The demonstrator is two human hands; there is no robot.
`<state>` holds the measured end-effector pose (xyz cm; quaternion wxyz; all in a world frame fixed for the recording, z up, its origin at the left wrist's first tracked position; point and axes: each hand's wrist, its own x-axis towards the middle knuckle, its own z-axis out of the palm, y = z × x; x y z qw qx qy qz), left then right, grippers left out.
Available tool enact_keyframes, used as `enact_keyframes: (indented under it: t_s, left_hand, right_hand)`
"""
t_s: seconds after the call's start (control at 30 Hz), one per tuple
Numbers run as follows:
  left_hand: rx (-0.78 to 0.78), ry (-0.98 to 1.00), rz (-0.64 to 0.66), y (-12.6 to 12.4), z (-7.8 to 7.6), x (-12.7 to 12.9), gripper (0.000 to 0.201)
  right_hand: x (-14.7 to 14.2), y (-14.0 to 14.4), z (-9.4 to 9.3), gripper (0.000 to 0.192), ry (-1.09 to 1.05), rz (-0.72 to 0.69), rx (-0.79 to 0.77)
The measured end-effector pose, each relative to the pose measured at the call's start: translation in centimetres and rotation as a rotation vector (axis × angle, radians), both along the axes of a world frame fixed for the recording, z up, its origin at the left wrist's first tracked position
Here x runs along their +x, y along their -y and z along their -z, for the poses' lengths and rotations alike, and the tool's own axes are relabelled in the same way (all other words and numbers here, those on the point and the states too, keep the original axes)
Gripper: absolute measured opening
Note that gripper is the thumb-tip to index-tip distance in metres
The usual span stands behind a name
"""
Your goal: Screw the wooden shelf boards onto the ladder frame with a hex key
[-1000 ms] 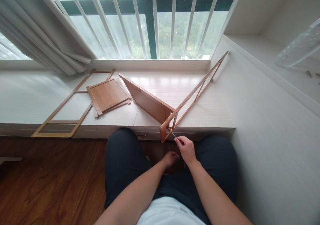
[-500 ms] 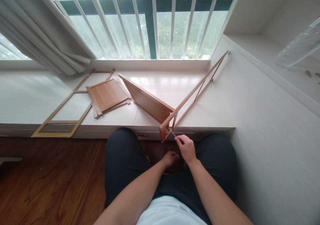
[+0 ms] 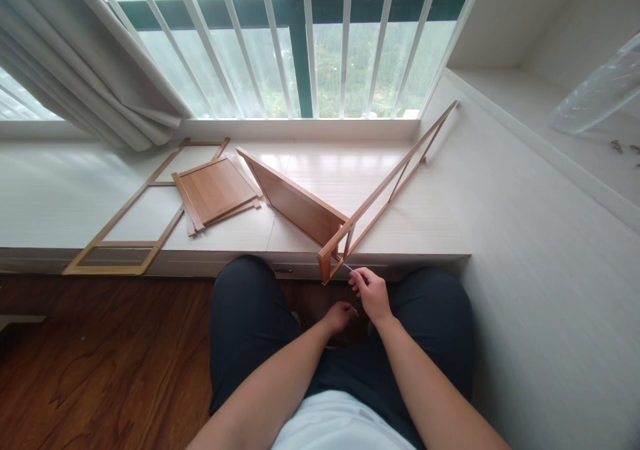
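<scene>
The right hand (image 3: 371, 295) has slid a little left, its grip pinching a thin metal tool (image 3: 347, 268) against the wooden frame (image 3: 385, 187) propped up on the desk (image 3: 420, 227) (so the joint faces the person), while the left hand (image 3: 340, 317) rests curled low between the knees.

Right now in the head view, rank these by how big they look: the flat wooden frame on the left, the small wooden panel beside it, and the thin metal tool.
1. flat wooden frame, largest.
2. small wooden panel.
3. thin metal tool pinched in the right hand, smallest by far.
</scene>
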<state>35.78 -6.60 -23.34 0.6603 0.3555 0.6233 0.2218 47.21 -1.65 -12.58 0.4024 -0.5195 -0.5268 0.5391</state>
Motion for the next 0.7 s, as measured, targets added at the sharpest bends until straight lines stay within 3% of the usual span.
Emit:
enact_keyframes:
  t_s: [0.27,0.37,0.47,0.7]
  left_hand:
    - [0.039,0.027,0.017,0.1,0.1,-0.1,0.011]
    - [0.055,0.032,0.016,0.2,0.2,0.0,0.009]
    - [0.052,0.031,0.023,0.2,0.2,-0.1,0.009]
    - [0.044,0.032,0.028,0.1,0.7,-0.1,0.017]
  right_hand:
    - [-0.7,0.0,-0.5,0.045,-0.402,-0.149,-0.401]
    - [-0.6,0.0,-0.9,0.042,-0.475,-0.138,-0.461]
    - [-0.7,0.1,-0.9,0.041,-0.479,-0.099,-0.440]
    - [-0.6,0.7,-0.1,0.039,-0.156,0.007,-0.129]
